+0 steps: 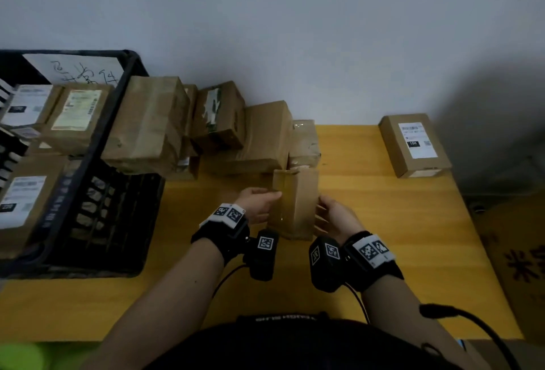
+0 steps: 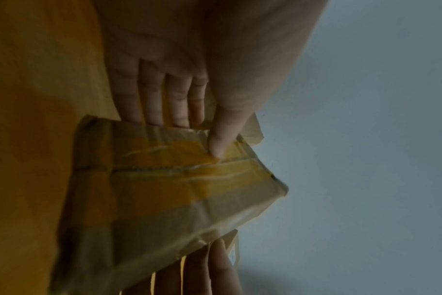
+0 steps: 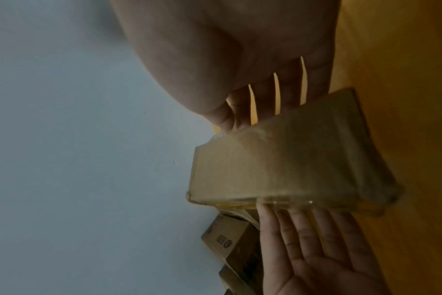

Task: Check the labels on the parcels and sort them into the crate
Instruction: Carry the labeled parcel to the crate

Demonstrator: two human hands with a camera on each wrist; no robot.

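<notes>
Grip: left hand (image 1: 259,207) and right hand (image 1: 336,217) clasped one taped parcel (image 1: 295,204) between them, upright above the desk (image 1: 383,222) centre, apparently turned to find its label, with the crate (image 1: 97,192) at left already holding labelled boxes.

Bare yellow wooden tabletop (image 1: 368,210) lying open right of centre and along the near edge, jumbled pile of brown cardboard parcels (image 1: 206,127) walling off the far left, black slatted plastic crate (image 1: 97,210) blocking the left side, lone labelled cardboard box (image 1: 413,145) parked far right
</notes>
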